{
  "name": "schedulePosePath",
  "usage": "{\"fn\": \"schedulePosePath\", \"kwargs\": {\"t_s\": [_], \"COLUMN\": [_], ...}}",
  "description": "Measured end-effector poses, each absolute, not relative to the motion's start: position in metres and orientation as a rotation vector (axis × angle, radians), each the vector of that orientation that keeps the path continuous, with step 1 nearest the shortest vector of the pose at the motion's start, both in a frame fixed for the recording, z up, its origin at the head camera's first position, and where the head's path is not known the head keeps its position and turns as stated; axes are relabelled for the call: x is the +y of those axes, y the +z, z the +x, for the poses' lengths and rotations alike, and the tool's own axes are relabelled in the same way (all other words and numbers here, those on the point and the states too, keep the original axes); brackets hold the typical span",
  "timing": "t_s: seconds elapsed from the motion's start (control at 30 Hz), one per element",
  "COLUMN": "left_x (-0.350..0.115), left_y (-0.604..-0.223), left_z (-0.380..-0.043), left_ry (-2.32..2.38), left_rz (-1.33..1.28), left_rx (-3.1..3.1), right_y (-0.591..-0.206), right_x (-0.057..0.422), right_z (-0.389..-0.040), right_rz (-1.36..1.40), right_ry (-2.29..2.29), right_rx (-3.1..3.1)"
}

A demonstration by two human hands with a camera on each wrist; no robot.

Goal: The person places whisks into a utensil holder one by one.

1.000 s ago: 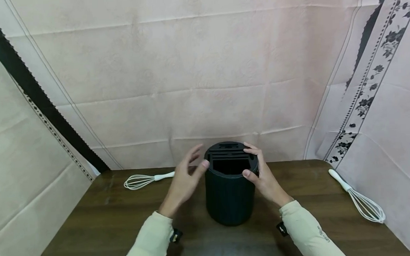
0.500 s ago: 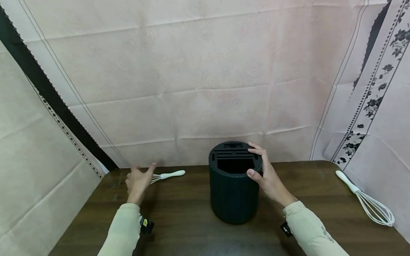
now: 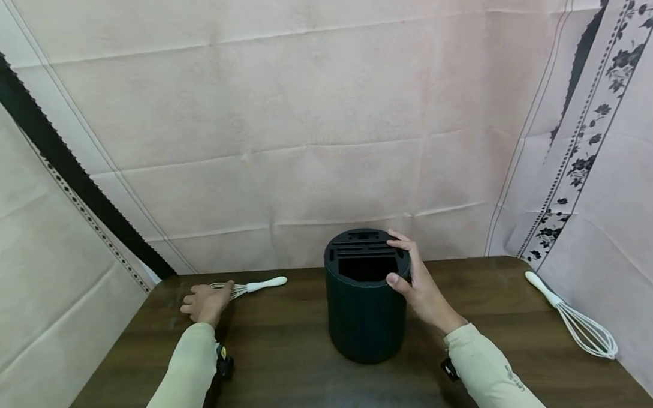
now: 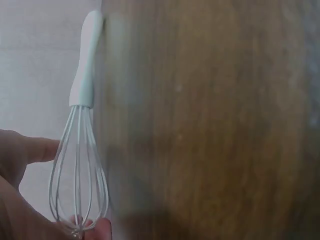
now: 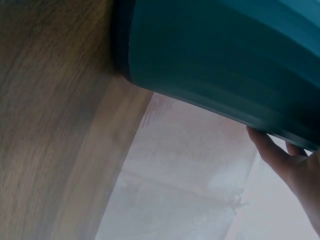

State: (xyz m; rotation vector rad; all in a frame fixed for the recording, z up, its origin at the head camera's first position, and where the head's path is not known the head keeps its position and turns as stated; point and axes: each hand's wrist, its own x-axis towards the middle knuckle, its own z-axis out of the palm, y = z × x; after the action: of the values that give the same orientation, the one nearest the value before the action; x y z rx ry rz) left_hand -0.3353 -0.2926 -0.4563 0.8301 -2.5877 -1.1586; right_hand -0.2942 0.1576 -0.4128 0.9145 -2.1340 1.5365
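Note:
My left hand (image 3: 207, 304) is at the wire end of a white whisk (image 3: 261, 285) lying near the table's back edge. In the left wrist view, the thumb meets the wires of the whisk (image 4: 86, 75) from the left, and fingertips (image 4: 102, 230) curl round their tip. A dark green round utensil holder (image 3: 365, 323) stands upright in the middle, its black top having narrow slots and a rectangular opening. My right hand (image 3: 423, 284) grips its right side at the rim, thumb in front and fingers behind. In the right wrist view, fingers (image 5: 267, 147) touch the holder's (image 5: 215, 65) wall.
Another white whisk (image 3: 573, 318) lies along the right edge of the brown wooden table (image 3: 289, 373), handle toward the back. Light cloth walls (image 3: 302, 139) enclose the table at the back and on both sides.
My left hand has left the utensil holder's side, moved left, and come down onto the left whisk's wires. My right hand has stayed on the holder, which stands in the same place.

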Motion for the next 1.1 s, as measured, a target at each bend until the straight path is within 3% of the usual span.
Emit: {"fn": "schedulePosePath", "kwargs": {"t_s": [0.67, 1.1], "left_x": [-0.309, -0.305], "left_y": [-0.447, -0.439], "left_z": [-0.334, -0.317], "left_ry": [-1.272, -1.318], "left_rz": [0.177, 0.06], "left_rx": [-2.823, -2.847], "right_y": [-0.413, -0.412], "right_x": [0.16, 0.16], "right_z": [-0.296, -0.295], "right_rz": [0.924, 0.906], "right_ry": [1.537, 1.56], "right_rx": [-2.121, -2.136]}}
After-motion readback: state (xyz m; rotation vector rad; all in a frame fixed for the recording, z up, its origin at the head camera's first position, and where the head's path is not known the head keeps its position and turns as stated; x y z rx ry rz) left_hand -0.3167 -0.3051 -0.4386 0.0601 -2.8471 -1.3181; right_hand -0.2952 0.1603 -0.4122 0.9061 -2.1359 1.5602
